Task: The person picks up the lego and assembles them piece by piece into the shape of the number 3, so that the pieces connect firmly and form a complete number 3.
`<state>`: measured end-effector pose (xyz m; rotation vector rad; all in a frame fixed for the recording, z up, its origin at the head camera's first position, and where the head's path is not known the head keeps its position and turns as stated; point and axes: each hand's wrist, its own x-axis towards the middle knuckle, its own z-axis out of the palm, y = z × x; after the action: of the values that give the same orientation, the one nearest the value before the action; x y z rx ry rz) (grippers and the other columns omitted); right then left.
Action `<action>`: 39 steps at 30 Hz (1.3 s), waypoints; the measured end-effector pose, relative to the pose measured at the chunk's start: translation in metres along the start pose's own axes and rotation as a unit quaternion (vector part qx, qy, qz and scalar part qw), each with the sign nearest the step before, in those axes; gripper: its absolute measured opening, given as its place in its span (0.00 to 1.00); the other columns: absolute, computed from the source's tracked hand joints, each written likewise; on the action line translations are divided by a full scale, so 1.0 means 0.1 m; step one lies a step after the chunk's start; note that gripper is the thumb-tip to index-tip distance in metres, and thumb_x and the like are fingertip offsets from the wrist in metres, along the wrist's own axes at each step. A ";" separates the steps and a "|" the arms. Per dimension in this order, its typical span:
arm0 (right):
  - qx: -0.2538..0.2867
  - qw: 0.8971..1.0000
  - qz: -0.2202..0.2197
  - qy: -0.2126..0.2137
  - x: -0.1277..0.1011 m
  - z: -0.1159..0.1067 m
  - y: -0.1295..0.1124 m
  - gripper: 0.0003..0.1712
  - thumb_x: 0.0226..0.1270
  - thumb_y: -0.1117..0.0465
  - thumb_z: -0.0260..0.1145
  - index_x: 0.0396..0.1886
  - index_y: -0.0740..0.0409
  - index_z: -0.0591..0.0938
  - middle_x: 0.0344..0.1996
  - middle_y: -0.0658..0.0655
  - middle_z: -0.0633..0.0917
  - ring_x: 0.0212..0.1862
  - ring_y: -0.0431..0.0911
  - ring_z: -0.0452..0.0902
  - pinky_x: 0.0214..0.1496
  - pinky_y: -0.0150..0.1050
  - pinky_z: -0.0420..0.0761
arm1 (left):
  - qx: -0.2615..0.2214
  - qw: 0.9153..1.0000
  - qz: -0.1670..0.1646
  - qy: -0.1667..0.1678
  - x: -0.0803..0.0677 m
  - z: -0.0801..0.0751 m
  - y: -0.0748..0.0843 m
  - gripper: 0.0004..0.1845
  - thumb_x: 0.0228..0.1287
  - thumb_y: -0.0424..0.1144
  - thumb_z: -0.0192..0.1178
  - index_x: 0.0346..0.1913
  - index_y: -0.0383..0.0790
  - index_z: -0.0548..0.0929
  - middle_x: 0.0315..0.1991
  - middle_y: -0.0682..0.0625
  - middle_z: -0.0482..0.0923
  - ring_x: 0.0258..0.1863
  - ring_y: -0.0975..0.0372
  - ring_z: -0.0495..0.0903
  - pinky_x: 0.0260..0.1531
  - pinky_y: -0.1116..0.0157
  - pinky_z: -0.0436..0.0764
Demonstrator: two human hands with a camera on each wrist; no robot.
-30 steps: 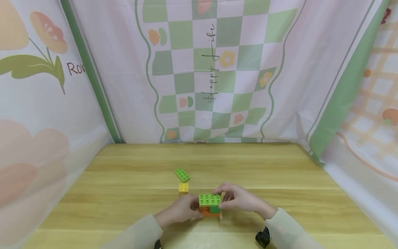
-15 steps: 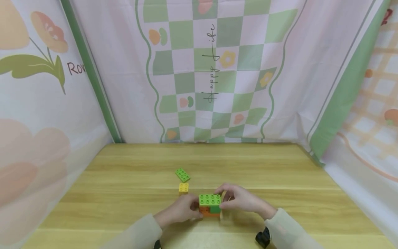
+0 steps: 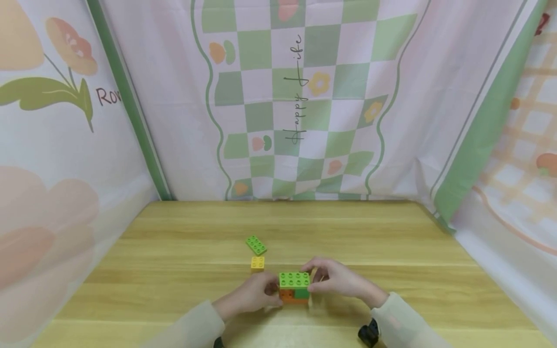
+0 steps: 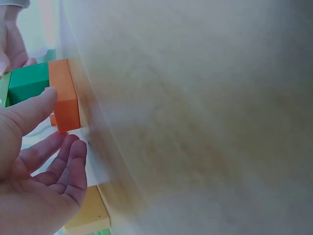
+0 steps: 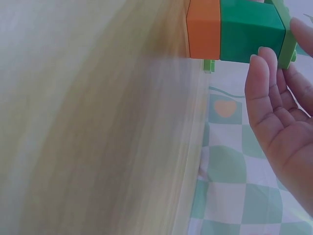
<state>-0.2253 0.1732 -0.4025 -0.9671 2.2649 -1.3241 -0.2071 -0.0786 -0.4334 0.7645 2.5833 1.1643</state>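
**Two hands steady a small brick stack on a wooden table**

Head view: A person's left hand (image 3: 250,296) and right hand (image 3: 337,279) close in on a block stack (image 3: 294,287) from either side, fingers curled against its ends, apparently bracing it so it stays square. The stack, a light green brick over an orange and a dark green one, stands on the table (image 3: 174,270). Just beyond and left of it lies a small yellow brick (image 3: 257,262), and past that a flat green brick (image 3: 256,244). A checked curtain (image 3: 300,96) hangs behind.

Left wrist view: The left hand's fingers (image 4: 29,115) lie nearly straight, one tip touching the stack's orange brick (image 4: 63,93); the yellow brick (image 4: 88,213) shows just beside the palm.

Right wrist view: The right hand's fingertips (image 5: 261,73) press the stack's dark green brick (image 5: 252,32), loosely curved rather than clamped around it.
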 end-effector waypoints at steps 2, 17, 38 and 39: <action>0.000 1.000 0.002 0.001 0.00 0.00 0.00 0.21 0.59 0.64 0.65 0.52 0.63 0.75 0.38 0.58 0.77 0.35 0.46 0.76 0.37 0.37 0.77 | 0.003 1.000 0.000 0.002 0.00 0.00 -0.01 0.17 0.47 0.38 0.71 0.43 0.41 0.81 0.32 0.59 0.75 0.33 0.67 0.73 0.35 0.69 0.74; -0.007 1.000 0.013 -0.002 0.00 0.00 0.01 0.21 0.60 0.60 0.65 0.53 0.59 0.75 0.39 0.57 0.76 0.36 0.48 0.76 0.38 0.38 0.77 | 0.008 1.000 0.002 0.018 -0.07 -0.12 0.02 0.22 0.50 0.40 0.68 0.49 0.37 0.78 0.39 0.53 0.77 0.37 0.63 0.76 0.39 0.66 0.76; -0.007 1.000 0.003 -0.004 0.00 0.00 0.02 0.21 0.61 0.60 0.65 0.53 0.61 0.75 0.40 0.57 0.76 0.36 0.46 0.76 0.37 0.38 0.77 | -0.014 0.997 0.043 0.068 -0.09 -0.27 -0.05 0.20 0.55 0.39 0.65 0.50 0.34 0.78 0.42 0.45 0.77 0.37 0.59 0.74 0.34 0.68 0.75; -0.006 1.000 0.001 -0.003 0.00 0.00 0.02 0.21 0.61 0.60 0.65 0.53 0.61 0.75 0.40 0.57 0.76 0.36 0.46 0.76 0.37 0.38 0.77 | -0.015 0.996 0.048 0.072 -0.09 -0.28 -0.06 0.20 0.55 0.39 0.65 0.50 0.34 0.78 0.42 0.45 0.77 0.36 0.59 0.74 0.33 0.68 0.75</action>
<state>-0.2258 0.1739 -0.4039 -0.9710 2.2713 -1.3048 -0.2121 -0.1042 -0.4195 0.8351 2.6645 1.3280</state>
